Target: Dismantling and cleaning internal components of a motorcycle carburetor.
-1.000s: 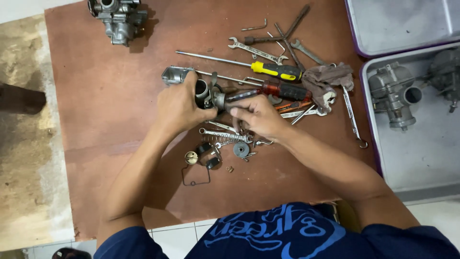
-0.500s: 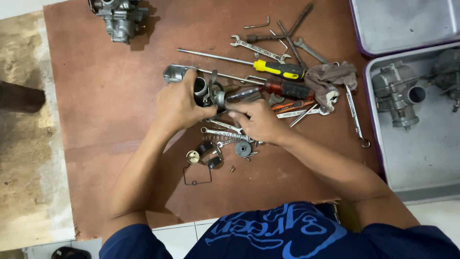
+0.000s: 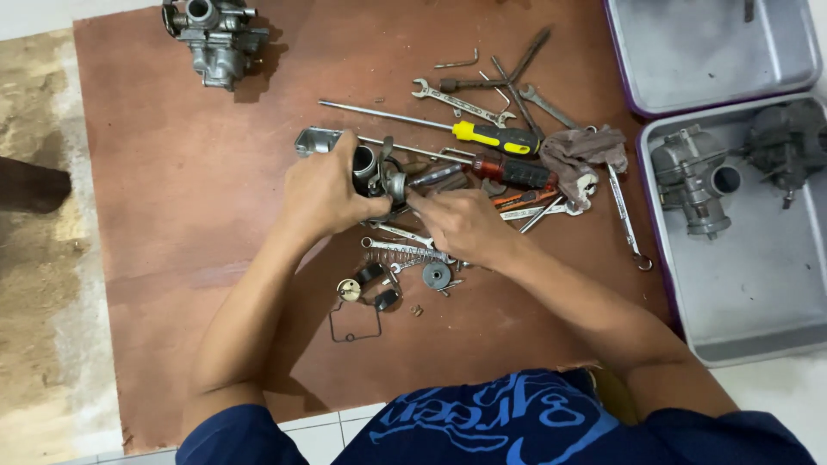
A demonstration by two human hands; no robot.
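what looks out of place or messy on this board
Nothing looks damaged or spilled. The tools lie crisscrossed in a loose pile with a rag dropped over them. Small parts, a spring and a wire-like gasket, are scattered loose below the left hand and right hand.

Both hands (image 3: 396, 202) together, fingers curled.

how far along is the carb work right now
Looks done: small parts lie out on the board, a spring, a black gasket loop and a round disc. In hand: the left hand grips the carburetor body while the right hand works at it. Left: another carburetor sits untouched at the board's far edge.
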